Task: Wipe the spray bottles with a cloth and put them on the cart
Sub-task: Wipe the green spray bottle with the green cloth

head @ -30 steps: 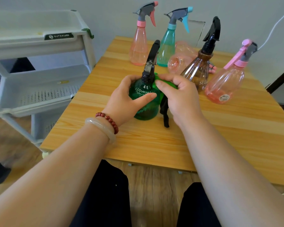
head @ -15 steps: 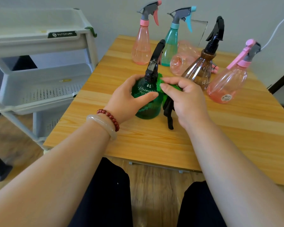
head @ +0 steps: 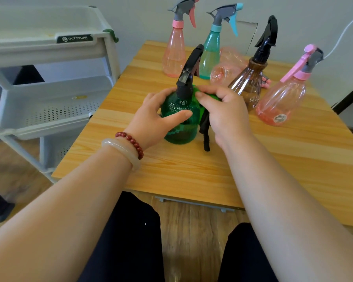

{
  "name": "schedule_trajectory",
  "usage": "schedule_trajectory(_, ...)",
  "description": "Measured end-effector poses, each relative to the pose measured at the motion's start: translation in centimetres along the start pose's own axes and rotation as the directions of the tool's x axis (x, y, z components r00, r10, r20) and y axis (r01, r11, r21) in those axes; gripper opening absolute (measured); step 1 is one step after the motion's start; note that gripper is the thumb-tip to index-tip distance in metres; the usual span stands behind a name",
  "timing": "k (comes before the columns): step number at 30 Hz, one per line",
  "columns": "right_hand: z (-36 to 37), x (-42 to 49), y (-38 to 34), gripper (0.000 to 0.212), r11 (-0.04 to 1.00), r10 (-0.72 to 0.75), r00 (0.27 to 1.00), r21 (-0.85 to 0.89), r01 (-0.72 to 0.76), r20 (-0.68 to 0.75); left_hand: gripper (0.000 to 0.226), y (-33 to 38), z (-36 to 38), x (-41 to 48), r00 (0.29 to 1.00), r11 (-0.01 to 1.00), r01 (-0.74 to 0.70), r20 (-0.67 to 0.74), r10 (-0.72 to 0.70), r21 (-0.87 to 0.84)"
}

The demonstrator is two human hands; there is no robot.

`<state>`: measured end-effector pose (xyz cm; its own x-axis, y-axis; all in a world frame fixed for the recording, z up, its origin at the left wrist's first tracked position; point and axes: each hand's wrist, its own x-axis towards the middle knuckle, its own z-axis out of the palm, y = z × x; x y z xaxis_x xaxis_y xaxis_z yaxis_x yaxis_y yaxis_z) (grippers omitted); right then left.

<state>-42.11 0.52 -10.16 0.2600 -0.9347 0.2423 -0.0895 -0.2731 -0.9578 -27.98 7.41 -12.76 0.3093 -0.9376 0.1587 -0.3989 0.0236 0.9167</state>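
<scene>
A green spray bottle [head: 178, 130] with a black trigger head stands upright on the wooden table [head: 192, 169]. My left hand [head: 154, 119] grips its body from the left, thumb across the front. My right hand [head: 224, 112] holds a green and black cloth [head: 204, 123] against the bottle's right shoulder, near the neck; a black end of the cloth hangs down to the table. The white cart [head: 49, 82] stands to the left of the table, its shelves holding no bottles.
Behind stand a pink bottle [head: 174, 55], a teal bottle [head: 211, 51], a brown bottle with a black head [head: 251, 82] and a tilted pink bottle [head: 281, 100]. Another pink bottle [head: 225, 68] lies on its side. A white cable [head: 342, 35] runs down the wall at right.
My right hand has shifted the cloth slightly along the bottle's shoulder. The view has drifted a little; my left hand keeps its grip.
</scene>
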Motion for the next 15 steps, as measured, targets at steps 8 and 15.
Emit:
schedule_trajectory(8,-0.3,-2.6,0.6,0.021,0.996,-0.091,0.996,-0.020,0.091,0.024,0.051,-0.1,-0.7,-0.3,0.998,0.998,0.020,0.054,-0.017,-0.054)
schedule_trajectory(15,1.0,-1.7,0.1,0.015,0.999,0.003,0.999,0.054,0.000,-0.054,0.068,0.6,0.2,-0.3,0.996,0.985,-0.028,-0.083,0.043,0.172)
